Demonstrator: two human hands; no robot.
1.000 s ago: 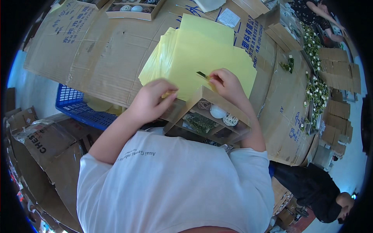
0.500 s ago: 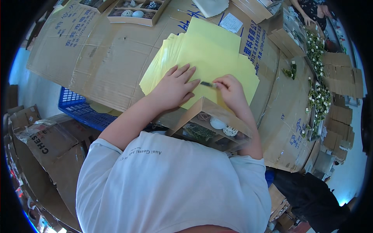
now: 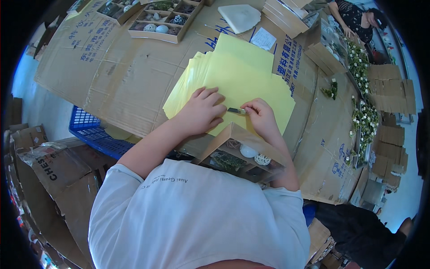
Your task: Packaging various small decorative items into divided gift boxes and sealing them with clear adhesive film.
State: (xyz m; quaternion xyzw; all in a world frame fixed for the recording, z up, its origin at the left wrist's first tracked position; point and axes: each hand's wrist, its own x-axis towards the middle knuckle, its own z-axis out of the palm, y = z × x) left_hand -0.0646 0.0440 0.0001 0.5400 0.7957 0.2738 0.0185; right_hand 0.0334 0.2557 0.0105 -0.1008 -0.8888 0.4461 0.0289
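A fanned stack of yellow sheets (image 3: 242, 62) with stepped corners lies on the cardboard in front of me. My left hand (image 3: 200, 112) rests on its near left part, palm down, fingers slightly bent and apart. Between the thumb and fingers of my right hand (image 3: 263, 117) is a small dark strip (image 3: 234, 110) with a lighter end. The strip's dark end points at my left fingertips, just over the top sheet. A cardboard box (image 3: 218, 141) with a clear front leans against my chest, below my right hand. Balls and green moss show in its compartments.
Similar filled boxes (image 3: 179, 36) stand at the far left, others (image 3: 329, 58) at the far right. A white slab (image 3: 239, 18) and a paper note (image 3: 263, 39) lie beyond the sheets. Green sprigs (image 3: 365, 125) fill the right edge. A blue crate (image 3: 89, 130) is at left. Another person (image 3: 356, 20) is far right.
The whole scene sits a little lower in the picture. My left fingers have drawn in slightly. My right hand still pinches the strip. The other person's head has come into view.
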